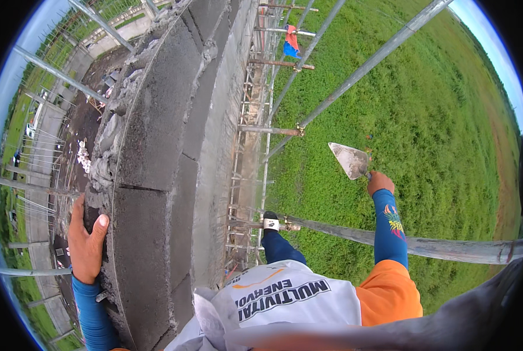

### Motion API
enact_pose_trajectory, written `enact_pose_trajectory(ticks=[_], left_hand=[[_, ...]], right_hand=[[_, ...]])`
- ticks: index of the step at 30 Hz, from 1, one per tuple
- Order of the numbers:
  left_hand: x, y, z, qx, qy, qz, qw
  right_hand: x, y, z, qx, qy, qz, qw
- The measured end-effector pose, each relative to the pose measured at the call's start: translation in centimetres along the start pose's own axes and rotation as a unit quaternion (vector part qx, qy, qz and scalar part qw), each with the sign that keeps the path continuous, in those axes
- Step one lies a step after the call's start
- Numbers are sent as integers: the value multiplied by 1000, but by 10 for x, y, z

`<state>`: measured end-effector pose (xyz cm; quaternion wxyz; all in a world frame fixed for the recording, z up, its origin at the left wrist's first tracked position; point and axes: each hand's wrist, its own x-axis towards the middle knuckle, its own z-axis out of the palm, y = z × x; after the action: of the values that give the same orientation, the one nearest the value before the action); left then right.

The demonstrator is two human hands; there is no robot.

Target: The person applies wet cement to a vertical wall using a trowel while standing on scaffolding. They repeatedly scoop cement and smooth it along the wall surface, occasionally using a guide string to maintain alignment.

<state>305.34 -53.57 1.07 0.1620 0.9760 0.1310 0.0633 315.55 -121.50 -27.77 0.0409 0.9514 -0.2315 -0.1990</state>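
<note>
My left hand [87, 245] rests on the left edge of a grey block wall [147, 140], thumb and forefinger apart, beside rough wet-looking mortar [110, 146] and a thin taut line along the wall. My right hand [380, 184] is closed on the handle of a pointed trowel [348, 161], held out to the right over the drop, its blade smeared with grey mortar.
Scaffold pipes [361, 70] run beside and below me, one with red and blue cloth [292, 41]. My sandaled foot [270, 222] is on a lower pipe [372, 237]. Green grass [437, 146] lies far below; a construction site [45, 164] lies beyond the wall.
</note>
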Motion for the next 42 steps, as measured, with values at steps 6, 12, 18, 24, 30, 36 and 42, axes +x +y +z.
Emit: enact_pose_trajectory(ticks=[6,12,18,24,30,36,42], left_hand=[[6,-10,-1,-81,-40,-20,996],[1,-34,7,-81,-17,5,997],[63,-32,-39,-144,-196,-117,963],[204,4,2,-143,-138,-5,980],[250,0,64,-286,-209,97,930],[253,-12,70,-271,-195,134,933],[251,0,61,-251,-195,49,947]], right_hand=[[14,52,43,-21,-87,120,989],[57,64,121,-190,-335,88,919],[64,80,247,-283,-446,-207,823],[29,81,240,-252,-446,-252,821],[13,71,178,-230,-401,-234,855],[19,60,173,-221,-486,-221,816],[32,76,194,-184,-511,-136,829]])
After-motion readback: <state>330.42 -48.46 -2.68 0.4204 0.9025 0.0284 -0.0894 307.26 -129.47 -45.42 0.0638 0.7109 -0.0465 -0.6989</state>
